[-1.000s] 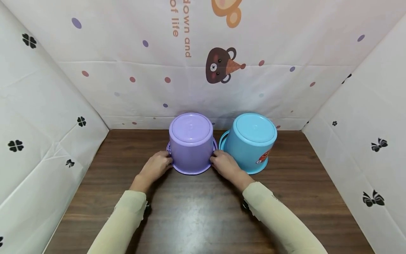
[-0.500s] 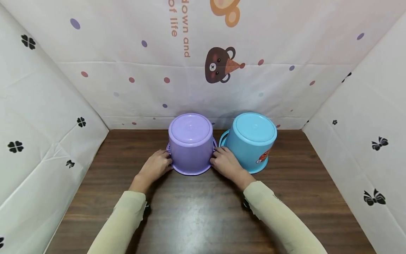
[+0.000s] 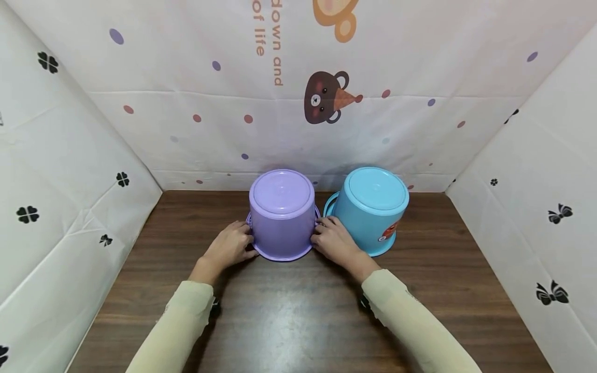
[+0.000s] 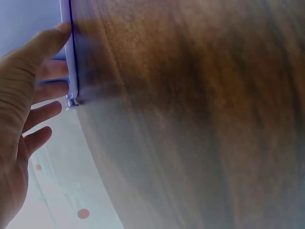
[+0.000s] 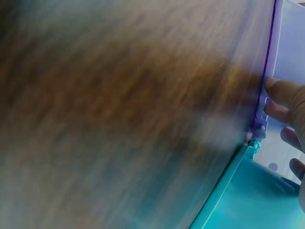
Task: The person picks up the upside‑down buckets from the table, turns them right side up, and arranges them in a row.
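Purple bucket [image 3: 282, 228] has edged slightly nearer; I judge sliding begun: left hand [image 3: 229, 244] and right hand [image 3: 338, 242], half-curled, pinch its rim [image 4: 70, 50].

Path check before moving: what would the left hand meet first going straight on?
The purple bucket, practically at once: the fingers of the left hand are at its rim. How deep they reach is hard to judge.
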`<action>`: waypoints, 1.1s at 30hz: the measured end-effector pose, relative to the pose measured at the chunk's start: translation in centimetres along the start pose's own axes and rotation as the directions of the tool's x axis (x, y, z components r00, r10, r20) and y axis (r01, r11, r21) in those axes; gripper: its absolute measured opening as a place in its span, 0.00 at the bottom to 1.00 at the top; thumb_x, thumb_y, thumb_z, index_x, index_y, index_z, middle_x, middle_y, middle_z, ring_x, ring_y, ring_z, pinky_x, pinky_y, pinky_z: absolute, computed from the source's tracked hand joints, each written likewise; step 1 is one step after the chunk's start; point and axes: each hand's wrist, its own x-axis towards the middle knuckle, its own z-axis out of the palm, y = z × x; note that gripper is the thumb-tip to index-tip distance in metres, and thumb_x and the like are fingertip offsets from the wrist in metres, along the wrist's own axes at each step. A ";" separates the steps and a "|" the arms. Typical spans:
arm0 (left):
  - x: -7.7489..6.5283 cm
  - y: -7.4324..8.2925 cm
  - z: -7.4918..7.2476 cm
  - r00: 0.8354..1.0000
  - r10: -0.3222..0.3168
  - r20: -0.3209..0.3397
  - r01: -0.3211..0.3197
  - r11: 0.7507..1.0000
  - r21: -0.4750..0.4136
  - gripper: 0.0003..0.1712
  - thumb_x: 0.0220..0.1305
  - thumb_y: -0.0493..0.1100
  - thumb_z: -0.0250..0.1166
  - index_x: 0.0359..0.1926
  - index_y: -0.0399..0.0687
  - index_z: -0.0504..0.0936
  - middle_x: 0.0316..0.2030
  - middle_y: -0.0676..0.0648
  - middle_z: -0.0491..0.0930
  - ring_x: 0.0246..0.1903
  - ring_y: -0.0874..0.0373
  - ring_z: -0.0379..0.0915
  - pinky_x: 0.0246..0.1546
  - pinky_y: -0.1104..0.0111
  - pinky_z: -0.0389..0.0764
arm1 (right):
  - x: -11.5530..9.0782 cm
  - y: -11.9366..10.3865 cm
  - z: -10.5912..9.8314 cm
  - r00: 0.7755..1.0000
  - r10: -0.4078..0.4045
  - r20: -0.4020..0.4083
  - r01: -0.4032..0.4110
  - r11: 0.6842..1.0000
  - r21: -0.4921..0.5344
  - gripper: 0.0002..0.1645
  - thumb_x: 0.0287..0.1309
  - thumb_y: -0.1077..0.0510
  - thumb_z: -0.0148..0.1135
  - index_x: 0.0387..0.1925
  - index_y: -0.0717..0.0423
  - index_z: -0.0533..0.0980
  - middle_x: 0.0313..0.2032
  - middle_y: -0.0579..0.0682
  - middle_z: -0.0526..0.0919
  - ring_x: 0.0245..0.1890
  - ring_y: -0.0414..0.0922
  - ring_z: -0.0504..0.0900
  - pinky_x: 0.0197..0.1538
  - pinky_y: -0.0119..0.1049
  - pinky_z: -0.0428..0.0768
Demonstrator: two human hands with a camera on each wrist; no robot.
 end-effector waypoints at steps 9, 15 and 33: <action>0.1 -0.1 -1.0 1.000 -0.026 -0.009 0.026 0.999 -0.037 0.17 0.44 0.52 0.83 0.26 0.44 0.89 0.33 0.46 0.80 0.44 0.47 0.81 0.59 0.46 0.81 | -0.1 -0.1 -1.0 1.000 0.019 0.013 -0.020 0.997 0.072 0.10 0.52 0.51 0.79 0.33 0.46 0.84 0.44 0.49 0.86 0.62 0.54 0.79 0.66 0.53 0.74; -0.2 0.1 -1.2 0.998 -0.065 -0.025 0.062 0.992 -0.108 0.14 0.45 0.49 0.82 0.26 0.45 0.89 0.33 0.47 0.79 0.39 0.50 0.81 0.58 0.48 0.81 | -0.1 0.0 -1.2 0.999 0.037 -0.023 -0.034 0.991 0.131 0.09 0.55 0.55 0.78 0.31 0.47 0.82 0.43 0.49 0.86 0.62 0.54 0.79 0.67 0.51 0.75; -1.4 1.3 -0.7 0.955 -0.279 -0.103 0.229 0.910 -0.345 0.13 0.46 0.37 0.77 0.33 0.44 0.82 0.43 0.45 0.79 0.42 0.50 0.76 0.42 0.57 0.83 | -0.9 0.2 -1.5 0.983 0.014 -0.181 0.046 0.945 0.322 0.11 0.48 0.65 0.73 0.26 0.55 0.75 0.33 0.48 0.75 0.38 0.46 0.81 0.40 0.37 0.82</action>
